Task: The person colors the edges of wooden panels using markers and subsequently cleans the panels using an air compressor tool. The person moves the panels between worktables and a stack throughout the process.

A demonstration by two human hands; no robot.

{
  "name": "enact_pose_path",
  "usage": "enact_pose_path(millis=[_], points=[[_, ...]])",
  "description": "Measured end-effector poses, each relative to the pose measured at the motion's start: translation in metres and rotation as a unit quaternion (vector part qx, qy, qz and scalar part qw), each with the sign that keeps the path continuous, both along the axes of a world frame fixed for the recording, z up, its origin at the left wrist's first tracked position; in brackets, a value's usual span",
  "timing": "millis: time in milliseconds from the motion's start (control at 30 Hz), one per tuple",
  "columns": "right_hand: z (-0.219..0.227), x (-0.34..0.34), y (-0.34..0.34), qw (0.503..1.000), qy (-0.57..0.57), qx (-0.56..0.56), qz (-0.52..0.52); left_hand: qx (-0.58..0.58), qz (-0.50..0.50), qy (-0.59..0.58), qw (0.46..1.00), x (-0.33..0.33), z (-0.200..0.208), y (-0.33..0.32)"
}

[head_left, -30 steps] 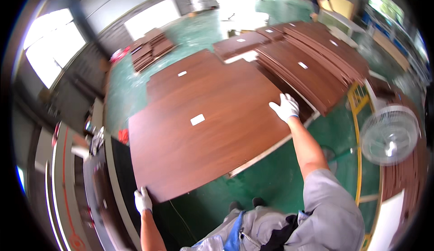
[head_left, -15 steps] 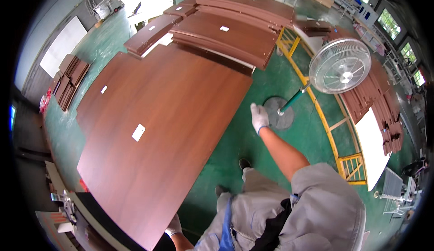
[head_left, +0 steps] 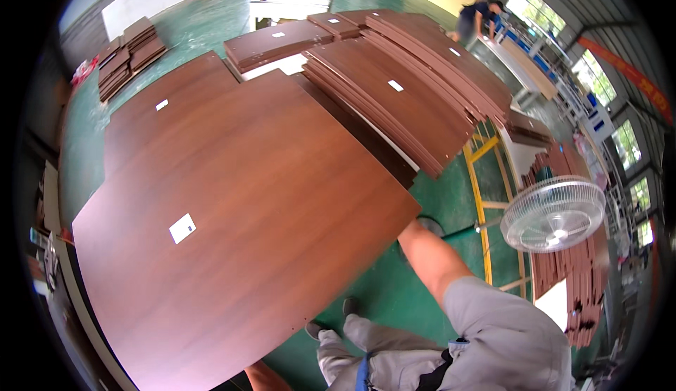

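A large reddish-brown wood-grain panel [head_left: 282,187] fills the middle and lower left, with a white label [head_left: 182,228] on its face. Another brown panel [head_left: 134,134] lies beyond it, partly covered. My right forearm [head_left: 433,253] reaches to the near panel's right corner, where the hand is hidden by the panel. At the near edge, my left forearm [head_left: 266,377] goes in under the panel, and that hand is hidden too. Fingers of neither hand show.
Stacked brown panels [head_left: 401,98] stand beyond. A pedestal fan [head_left: 553,215] is close on the right, beside a yellow frame [head_left: 476,201] and more panel stacks [head_left: 574,278]. A person [head_left: 479,21] bends over a table at the far right. Boards [head_left: 130,60] lie on the floor far left.
My right hand, in a white glove near the fan base before, has gone to the panel's right corner, out of sight. My gloved left hand has also become hidden. The view has swung.
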State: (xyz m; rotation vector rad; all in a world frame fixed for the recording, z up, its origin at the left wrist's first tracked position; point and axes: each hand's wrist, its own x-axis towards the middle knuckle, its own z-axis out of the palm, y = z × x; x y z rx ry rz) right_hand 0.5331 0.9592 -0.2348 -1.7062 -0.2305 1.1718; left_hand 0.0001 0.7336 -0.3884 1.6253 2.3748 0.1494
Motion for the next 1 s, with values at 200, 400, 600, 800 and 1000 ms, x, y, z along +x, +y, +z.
enact_pose_path(millis=[200,400,600,800,1000], points=[[-0.011,0.032,0.025,1.0,-0.02,-0.003,-0.012,-0.047,-0.037,0.004,0.998,0.067,-0.032,0.035],[-0.022,0.042,0.061,0.999,-0.035,-0.006,-0.008,-0.066,-0.054,0.008,0.996,0.102,-0.048,0.058],[-0.034,0.063,0.063,0.999,-0.038,0.003,-0.019,-0.073,-0.067,0.013,0.995,0.123,-0.056,0.074],[-0.046,0.086,0.066,0.999,-0.03,0.021,-0.009,-0.072,-0.075,0.031,0.994,0.152,-0.059,0.072],[-0.058,0.102,0.073,0.999,-0.021,0.042,0.015,-0.069,-0.079,0.065,0.992,0.182,-0.064,0.066]])
